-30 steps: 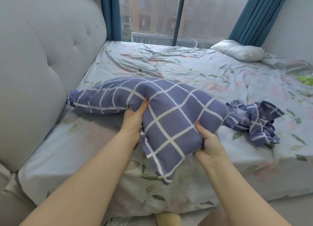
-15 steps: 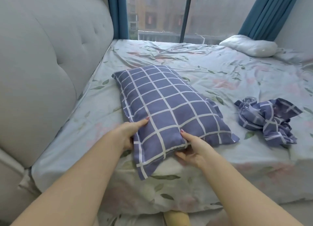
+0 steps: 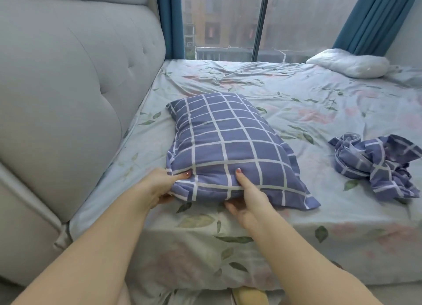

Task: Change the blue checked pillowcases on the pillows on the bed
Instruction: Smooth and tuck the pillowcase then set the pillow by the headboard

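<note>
- Blue checked pillow (image 3: 228,145) lies flat on the floral bed sheet (image 3: 296,94). Both hands hold its near short edge, and its length runs away from them toward the window (image 3: 228,19).
- Well to the left of the left hand, the padded grey headboard (image 3: 68,99) stands upright along the side of the bed.
- The left hand (image 3: 157,186) grasps the near left corner of the pillow's cover, with the thumb on top of the cloth and the fingers tucked beneath it.
- The right hand (image 3: 246,202) pinches the same near edge close to its middle. Its thumb presses down on top and its fingers curl under the hem.
- Just right of the right hand, the loose corner flap of the cover spreads flat on the sheet.
- Well to the right of the right hand, a crumpled blue checked pillowcase (image 3: 374,165) lies in a heap on the sheet, apart from the pillow.
- Far beyond the right hand, at the far right of the bed, a bare white pillow (image 3: 349,63) lies below the blue curtain (image 3: 370,14).
</note>
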### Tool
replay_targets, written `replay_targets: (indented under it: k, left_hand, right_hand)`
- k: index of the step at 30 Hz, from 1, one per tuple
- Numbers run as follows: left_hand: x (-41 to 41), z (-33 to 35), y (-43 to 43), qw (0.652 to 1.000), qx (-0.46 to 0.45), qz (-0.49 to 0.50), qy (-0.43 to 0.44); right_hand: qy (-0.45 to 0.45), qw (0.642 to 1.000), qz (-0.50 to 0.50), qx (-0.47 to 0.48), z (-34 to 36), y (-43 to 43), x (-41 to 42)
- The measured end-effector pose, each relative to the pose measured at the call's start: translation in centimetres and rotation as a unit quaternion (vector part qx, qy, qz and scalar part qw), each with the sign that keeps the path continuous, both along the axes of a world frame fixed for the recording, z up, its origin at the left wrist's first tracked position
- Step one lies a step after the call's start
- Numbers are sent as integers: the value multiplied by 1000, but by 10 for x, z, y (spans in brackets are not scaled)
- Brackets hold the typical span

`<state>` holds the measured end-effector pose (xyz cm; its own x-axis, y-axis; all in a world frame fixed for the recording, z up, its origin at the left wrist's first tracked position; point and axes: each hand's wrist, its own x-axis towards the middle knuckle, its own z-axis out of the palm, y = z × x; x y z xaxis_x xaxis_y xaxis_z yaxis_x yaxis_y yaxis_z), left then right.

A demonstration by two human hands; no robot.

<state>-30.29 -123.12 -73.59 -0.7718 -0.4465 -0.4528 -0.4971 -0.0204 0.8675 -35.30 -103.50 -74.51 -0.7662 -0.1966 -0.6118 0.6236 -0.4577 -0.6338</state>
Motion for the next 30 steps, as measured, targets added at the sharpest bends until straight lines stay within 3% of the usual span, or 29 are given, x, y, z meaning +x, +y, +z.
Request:
replay_targets:
  k: [3, 6, 12, 16, 20, 22, 24, 26, 28, 30]
  left_hand:
    - [4, -2, -2, 1000, 14, -15, -10]
    - [8, 0, 1, 998, 49, -26, -20]
    - [6, 0, 13, 986, 144, -79, -29]
    - [-7, -8, 26, 992, 128, 15, 19]
    - [-20, -10, 21, 993, 48, 86, 68]
    - [-25, -8, 14, 994, 13, 92, 60]
    - [-27, -6, 7, 996, -32, 78, 41]
    - [-27, -7, 1, 996, -71, 46, 15]
    - [-23, -4, 2, 995, -94, 17, 6]
    - [-23, -7, 5, 990, -141, -5, -5]
  right_hand:
    - [-15, 996, -84, -9, -8, 10, -25]
    - [-7, 995, -96, 26, -22, 16, -39]
    - [74, 972, -85, 208, -29, 9, -43]
    - [106, 942, -24, 319, -30, 5, -41]
    - [81, 985, 27, 148, -18, 6, -42]
    - [69, 985, 99, 121, -5, 13, -33]
    - [107, 937, 238, 231, 7, 29, -20]
    - [211, 831, 316, 407, 17, 47, -11]
    - [357, 712, 251, 550, 18, 61, -15]
    - [462, 638, 120, 604, 19, 67, -27]
